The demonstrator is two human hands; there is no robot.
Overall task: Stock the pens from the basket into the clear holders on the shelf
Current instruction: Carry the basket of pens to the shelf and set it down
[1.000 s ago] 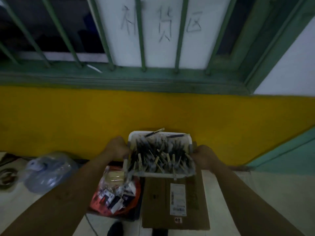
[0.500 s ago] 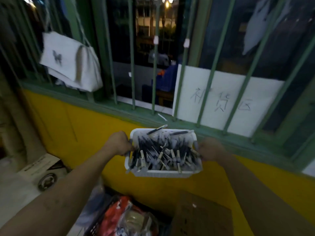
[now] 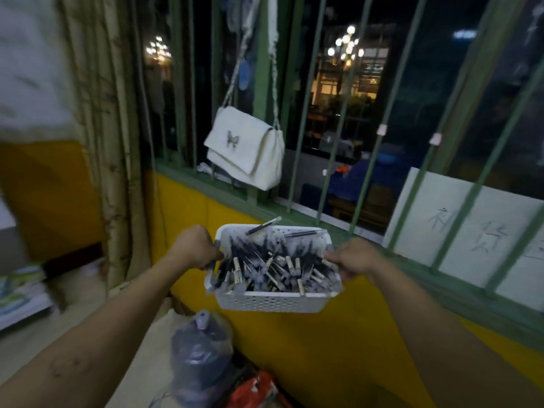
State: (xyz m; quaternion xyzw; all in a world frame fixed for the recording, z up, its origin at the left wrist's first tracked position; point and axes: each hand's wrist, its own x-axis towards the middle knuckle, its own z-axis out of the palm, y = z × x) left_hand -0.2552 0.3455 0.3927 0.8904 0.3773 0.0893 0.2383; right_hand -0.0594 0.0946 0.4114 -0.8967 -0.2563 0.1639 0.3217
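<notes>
A white perforated plastic basket (image 3: 270,301) hangs in the air in front of me, heaped with several dark pens (image 3: 273,266) with pale caps. My left hand (image 3: 195,247) grips the basket's left rim and my right hand (image 3: 354,259) grips its right rim. Two pens stick out over the far edge. No clear holders or shelf with holders show in this view.
A green barred window (image 3: 332,136) over a yellow wall (image 3: 318,348) is straight ahead. A white bag (image 3: 244,148) hangs from the bars. White paper signs (image 3: 471,231) lean at the right. A large water bottle (image 3: 200,357) and red packets (image 3: 256,390) lie on the floor below.
The basket has risen from the cardboard box on the floor to chest height. My view has swung up and to the left, along the window toward the hanging bag.
</notes>
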